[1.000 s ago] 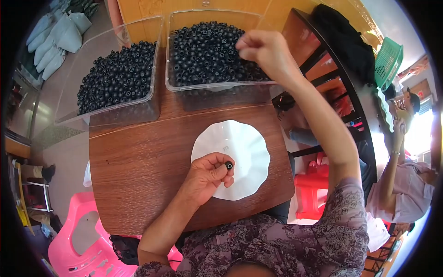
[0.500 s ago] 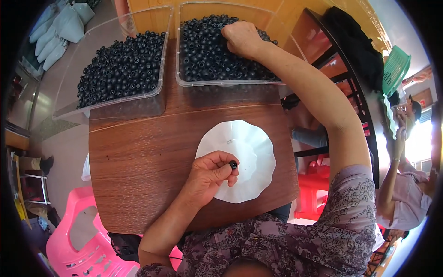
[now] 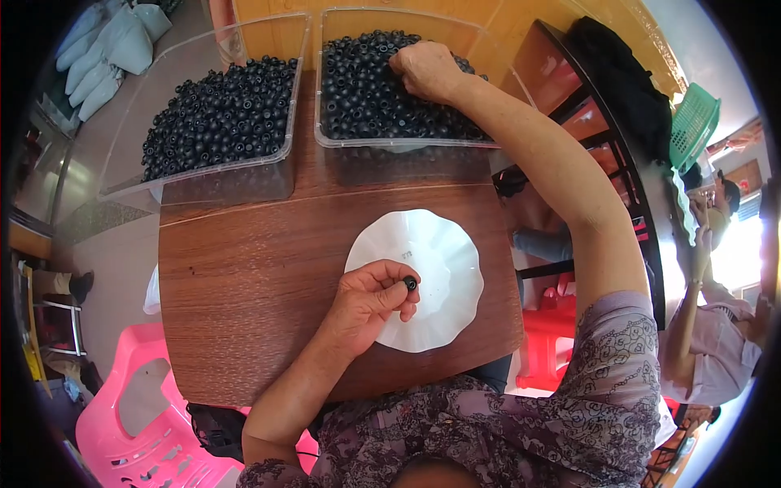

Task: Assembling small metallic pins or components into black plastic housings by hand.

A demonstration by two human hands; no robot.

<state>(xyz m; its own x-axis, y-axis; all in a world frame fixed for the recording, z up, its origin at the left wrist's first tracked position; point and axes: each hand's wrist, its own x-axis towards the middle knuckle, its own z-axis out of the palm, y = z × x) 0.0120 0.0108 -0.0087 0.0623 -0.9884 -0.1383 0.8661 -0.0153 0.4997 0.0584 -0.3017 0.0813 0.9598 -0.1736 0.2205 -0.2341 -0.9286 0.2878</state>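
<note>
My left hand (image 3: 364,305) is closed, pinching a small round black piece with a hole in it (image 3: 410,283) between thumb and fingers. It hovers over the left part of a white scalloped plate (image 3: 447,297) on the wooden table. My right arm stretches to the far right clear plastic bin (image 3: 411,144), which is heaped with similar black pieces (image 3: 366,93). There my right hand (image 3: 429,71) is closed, its knuckles up and fingertips down among the pieces. Whatever those fingertips hold is hidden.
A second clear bin (image 3: 286,146) of black pieces stands at the far left of the brown table (image 3: 244,285). Pink chair (image 3: 122,407) lower left, red stool (image 3: 543,337) right. Another person (image 3: 708,350) sits at the right, near a green basket (image 3: 695,126). White sacks (image 3: 122,49) lie at upper left.
The view has shifted slightly. Both hands keep nearly the same pose: the left still pinches the black piece over the plate, the right stays in the far right bin.
</note>
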